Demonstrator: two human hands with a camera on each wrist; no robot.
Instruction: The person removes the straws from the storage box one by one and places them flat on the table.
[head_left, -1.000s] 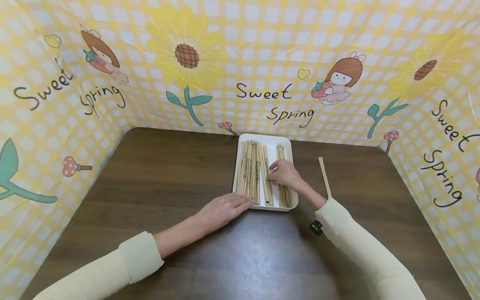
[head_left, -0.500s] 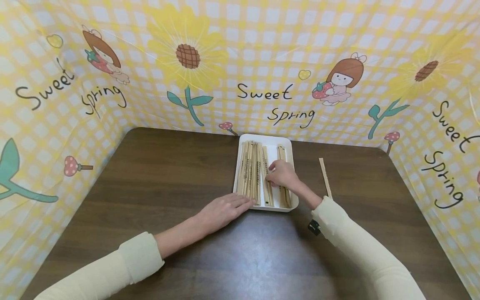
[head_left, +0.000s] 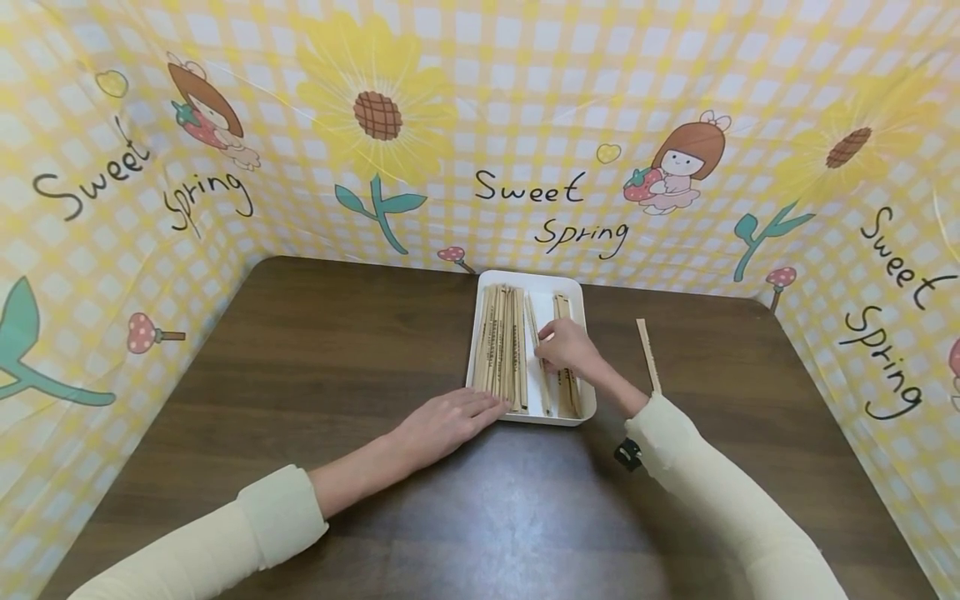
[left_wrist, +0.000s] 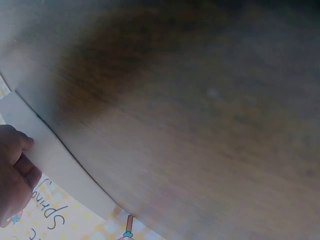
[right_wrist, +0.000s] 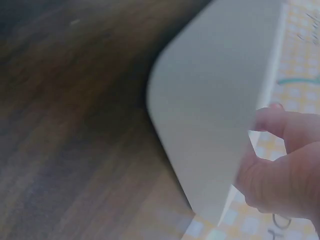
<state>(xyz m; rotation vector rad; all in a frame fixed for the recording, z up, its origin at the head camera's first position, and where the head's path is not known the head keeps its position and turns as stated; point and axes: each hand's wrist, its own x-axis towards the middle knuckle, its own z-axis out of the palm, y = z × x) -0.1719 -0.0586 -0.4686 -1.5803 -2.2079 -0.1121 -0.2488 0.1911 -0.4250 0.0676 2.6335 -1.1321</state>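
A white tray (head_left: 531,420) holds long, thin, tan paper-wrapped chopsticks with dark print. Most form a bundle (head_left: 498,346) along its left side; a smaller group (head_left: 568,396) lies along the right. My right hand (head_left: 570,348) reaches in over the right side and pinches one chopstick packet (head_left: 546,396) between thumb and fingers. That packet stands on its narrow edge, between the two groups. My left hand (head_left: 448,421) rests with extended fingers at the tray's near left corner, by the bundle's lower ends. Both wrist views show the tray's outer wall (right_wrist: 205,110), with the packets hidden behind it.
One more wrapped packet (head_left: 648,354) lies on the dark wooden table (head_left: 337,333) to the right of the tray, its near end at the right sleeve. A yellow checked cloth (head_left: 525,100) with printed flowers encloses the table at the back and sides.
The pinched packet has moved from lying flat near the bundle to standing on edge, slightly right. Another packet now lies against the bundle's right side. My left hand has stayed put.
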